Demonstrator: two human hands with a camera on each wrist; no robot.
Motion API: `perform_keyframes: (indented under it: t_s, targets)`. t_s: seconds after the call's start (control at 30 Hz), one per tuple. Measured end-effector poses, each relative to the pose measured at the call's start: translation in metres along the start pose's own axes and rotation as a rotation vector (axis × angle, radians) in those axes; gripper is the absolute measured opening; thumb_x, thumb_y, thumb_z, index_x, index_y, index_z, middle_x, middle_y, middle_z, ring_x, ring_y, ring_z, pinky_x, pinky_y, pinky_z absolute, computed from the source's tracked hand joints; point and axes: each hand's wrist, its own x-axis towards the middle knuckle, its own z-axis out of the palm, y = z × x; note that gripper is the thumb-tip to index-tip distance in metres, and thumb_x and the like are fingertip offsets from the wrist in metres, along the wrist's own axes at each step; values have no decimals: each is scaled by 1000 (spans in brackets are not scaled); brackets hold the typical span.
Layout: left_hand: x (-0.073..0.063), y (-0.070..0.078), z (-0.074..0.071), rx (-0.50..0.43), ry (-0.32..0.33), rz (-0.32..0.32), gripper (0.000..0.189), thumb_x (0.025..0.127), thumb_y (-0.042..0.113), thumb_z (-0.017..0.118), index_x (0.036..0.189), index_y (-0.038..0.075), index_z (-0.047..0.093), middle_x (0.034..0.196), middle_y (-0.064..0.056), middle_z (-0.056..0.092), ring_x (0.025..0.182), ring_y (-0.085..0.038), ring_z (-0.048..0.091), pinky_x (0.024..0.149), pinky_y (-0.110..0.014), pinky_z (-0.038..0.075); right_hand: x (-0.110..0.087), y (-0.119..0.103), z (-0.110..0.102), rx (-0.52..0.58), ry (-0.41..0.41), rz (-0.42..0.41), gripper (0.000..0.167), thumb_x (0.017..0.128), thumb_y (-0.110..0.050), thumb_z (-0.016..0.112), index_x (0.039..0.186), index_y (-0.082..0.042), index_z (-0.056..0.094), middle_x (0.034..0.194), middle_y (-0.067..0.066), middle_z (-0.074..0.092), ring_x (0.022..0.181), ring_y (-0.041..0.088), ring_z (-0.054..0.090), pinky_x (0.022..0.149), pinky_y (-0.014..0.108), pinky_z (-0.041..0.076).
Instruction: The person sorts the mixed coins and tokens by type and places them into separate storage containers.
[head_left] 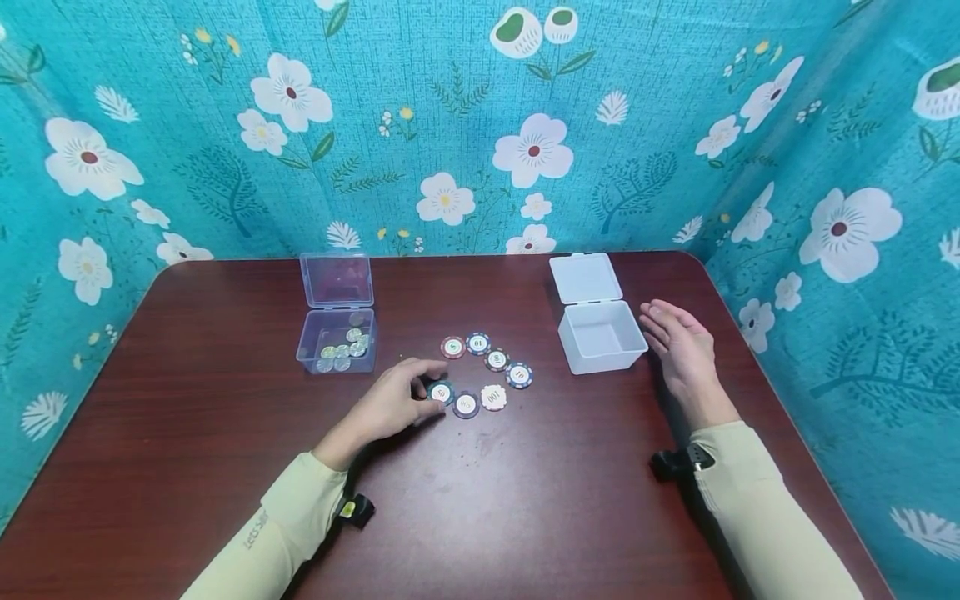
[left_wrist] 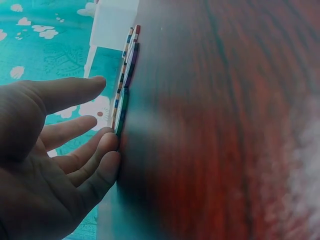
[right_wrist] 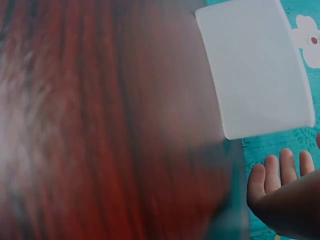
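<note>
My left hand point(head_left: 393, 400) is at the left end of a curved row of poker chips, thumb and fingers spread around a green poker chip point(head_left: 441, 393). In the left wrist view the thumb stands off the chip while fingertips point(left_wrist: 107, 167) rest low beside it. A dark blue chip point(head_left: 466, 405), a white chip point(head_left: 493, 397), a red chip point(head_left: 452, 347) and several others lie flat nearby. My right hand point(head_left: 682, 350) is just right of an open white box point(head_left: 600, 342), fingers loosely bent, holding nothing.
A clear purplish box point(head_left: 335, 367) with its lid up stands at the back left, several coins point(head_left: 352, 343) inside. The dark wooden table point(head_left: 480, 517) ends at a floral teal curtain point(head_left: 420, 125) behind and at the right.
</note>
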Motion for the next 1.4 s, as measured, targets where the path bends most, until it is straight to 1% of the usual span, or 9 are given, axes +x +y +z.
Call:
perform_keyframes:
  t_s: [0.17,0.27,0.43,0.6,0.7,0.9,0.97,1.2,1.4]
  targets:
    - [1,-3,3,46,4,6,58,80,6,83,134,6,63,110,-6,63,83,-17,58,68,-30,50,5,8,7,-5,-11,-50,24,93,-11,74,116,-9,72,119,4,72,111,17,66,89,23,54]
    - [2,-5,3,60,14,19,56,78,5,83,131,5,65,109,-6,63,83,-16,58,72,-30,49,8,11,10,-11,-24,-77,33,93,-9,73,125,-1,67,112,2,73,104,13,68,84,21,55]
    - [2,-7,3,85,31,34,51,77,1,83,126,4,69,106,-6,64,81,-14,58,74,-30,48,15,17,15,-151,-10,-84,52,95,-17,72,139,3,56,114,-4,70,108,10,61,87,17,49]
    - [4,-8,5,119,37,49,45,79,1,82,122,4,71,105,-6,64,80,-14,57,73,-30,47,20,22,17,-283,24,-74,45,96,-26,71,135,-3,63,116,-5,64,110,10,52,89,17,43]
    - [4,-7,5,127,35,47,42,80,2,81,121,4,71,105,-6,64,79,-14,56,73,-29,47,21,24,15,-283,-3,-65,38,97,-26,70,129,-6,69,112,-6,67,107,10,55,86,18,45]
    - [5,-8,5,129,33,49,40,80,1,81,119,3,72,103,-6,62,79,-13,55,71,-29,47,22,24,13,-212,-75,-47,22,97,-22,69,116,-12,75,104,-8,70,99,10,59,81,19,50]
    - [5,-7,5,136,34,50,39,80,1,81,118,3,73,103,-6,62,79,-14,54,71,-29,46,22,24,13,-216,-84,-40,23,98,-23,68,118,-12,74,106,-7,69,101,11,58,83,20,49]
    - [6,-5,5,154,23,25,38,79,2,81,116,3,73,101,-6,61,78,-15,54,70,-29,47,23,23,13,-285,-81,-22,43,98,-29,68,134,-5,64,116,-5,65,111,14,54,89,23,47]
    - [8,-4,5,158,19,21,37,78,1,81,114,3,72,99,-5,60,77,-15,53,71,-30,46,21,22,11,-281,-78,-36,40,98,-27,69,132,-6,66,114,-6,66,109,12,54,87,20,47]
